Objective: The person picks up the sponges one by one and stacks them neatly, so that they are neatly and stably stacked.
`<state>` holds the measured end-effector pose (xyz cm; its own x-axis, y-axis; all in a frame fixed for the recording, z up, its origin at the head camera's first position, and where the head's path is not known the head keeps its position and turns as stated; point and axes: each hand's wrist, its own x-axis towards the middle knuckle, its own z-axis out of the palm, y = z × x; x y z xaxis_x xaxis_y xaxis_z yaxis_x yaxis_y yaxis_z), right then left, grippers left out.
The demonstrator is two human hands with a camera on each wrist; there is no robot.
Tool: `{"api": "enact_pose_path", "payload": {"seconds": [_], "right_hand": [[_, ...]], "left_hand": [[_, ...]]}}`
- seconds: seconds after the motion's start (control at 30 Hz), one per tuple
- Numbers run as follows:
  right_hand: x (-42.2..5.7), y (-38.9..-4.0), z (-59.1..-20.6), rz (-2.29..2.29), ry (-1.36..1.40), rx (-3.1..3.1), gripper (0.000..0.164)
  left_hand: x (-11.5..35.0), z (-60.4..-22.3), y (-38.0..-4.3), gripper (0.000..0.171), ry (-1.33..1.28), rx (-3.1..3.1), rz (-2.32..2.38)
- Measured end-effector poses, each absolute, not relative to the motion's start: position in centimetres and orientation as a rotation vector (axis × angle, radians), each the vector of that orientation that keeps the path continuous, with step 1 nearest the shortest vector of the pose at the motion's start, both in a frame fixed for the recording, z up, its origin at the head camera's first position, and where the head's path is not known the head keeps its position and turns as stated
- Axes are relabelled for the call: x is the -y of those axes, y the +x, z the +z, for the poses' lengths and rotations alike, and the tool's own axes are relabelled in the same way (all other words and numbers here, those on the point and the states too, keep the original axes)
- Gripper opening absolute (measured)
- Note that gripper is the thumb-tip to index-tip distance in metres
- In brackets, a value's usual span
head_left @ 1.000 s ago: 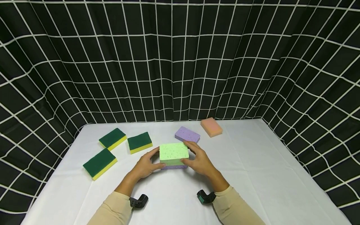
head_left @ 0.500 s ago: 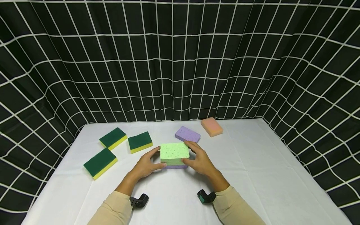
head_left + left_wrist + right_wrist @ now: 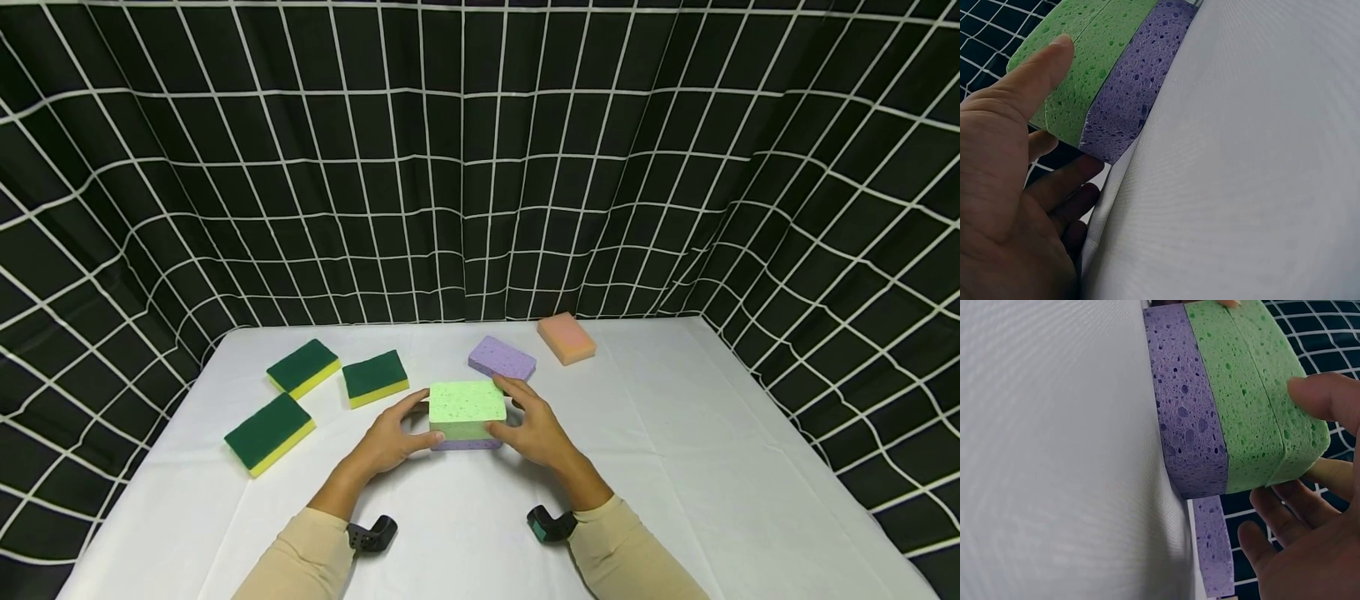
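Held between left hand and right hand: a light-green, pore-specked rectangular sponge, the top of three layers

Both hands grasp its ends, thumbs on the long face towards the person, fingers at the short ends. The left thumb covers a thin seam in the green; the right thumb lies above that seam. The seam suggests a second light-green sponge directly beneath. Under both, a pitted purple rectangular sponge lies flat on the white cloth-covered tabletop, midway between its left and right edges. The layers look nearly flush.

Steadying this pile well would likely mean light, equal pressure from both sides, so that no layer skews or squashes; thumbs should probably come away straight, together, to avoid dragging the top sponge.

Just beyond, towards the far edge, lies another purple rectangular sponge, turned at an angle near the right fingertips; whether they touch it is unclear. Farther right, close to the far edge, sits a peach-coloured foam block.

On the left side are three yellow foam sponges with dark-green scouring tops: one towards the far left corner, one to its right, and one closer to the left edge. Behind the far edge hangs a black fabric curtain with a white grid.
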<state>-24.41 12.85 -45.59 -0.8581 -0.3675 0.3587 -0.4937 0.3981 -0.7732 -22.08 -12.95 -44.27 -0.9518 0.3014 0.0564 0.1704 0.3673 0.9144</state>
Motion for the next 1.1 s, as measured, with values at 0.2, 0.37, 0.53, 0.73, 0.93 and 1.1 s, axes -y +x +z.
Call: {"api": "enact_pose_path", "payload": {"seconds": [0.2, 0.37, 0.53, 0.73, 0.93, 1.1], "right_hand": [[-13.0, -24.4, -45.6, 1.454, 0.794, 2.511, 0.072], [-13.1, -24.4, -45.6, 1.458, 0.794, 2.518, 0.074], [-13.2, -24.5, -45.9, 1.456, 0.799, 2.525, 0.076], [-13.3, -24.5, -46.1, 1.478, 0.819, 2.522, 0.077], [-13.2, -24.3, -46.0, 1.482, 0.812, 2.532, 0.077], [-13.1, -24.3, -45.7, 1.491, 0.821, 2.526, 0.077]], "left_hand": [[12.9, -44.3, -22.1, 0.075, 0.431, -2.503, 1.631], [12.8, -44.9, -22.6, 0.075, 0.440, -2.500, 1.647], [13.0, -47.3, -23.9, 0.077, 0.432, -2.502, 1.678], [13.3, -48.3, -24.5, 0.081, 0.432, -2.454, 1.705], [13.3, -47.8, -24.4, 0.085, 0.468, -2.404, 1.756], [13.3, -47.4, -24.5, 0.082, 0.528, -2.388, 1.797]]}}
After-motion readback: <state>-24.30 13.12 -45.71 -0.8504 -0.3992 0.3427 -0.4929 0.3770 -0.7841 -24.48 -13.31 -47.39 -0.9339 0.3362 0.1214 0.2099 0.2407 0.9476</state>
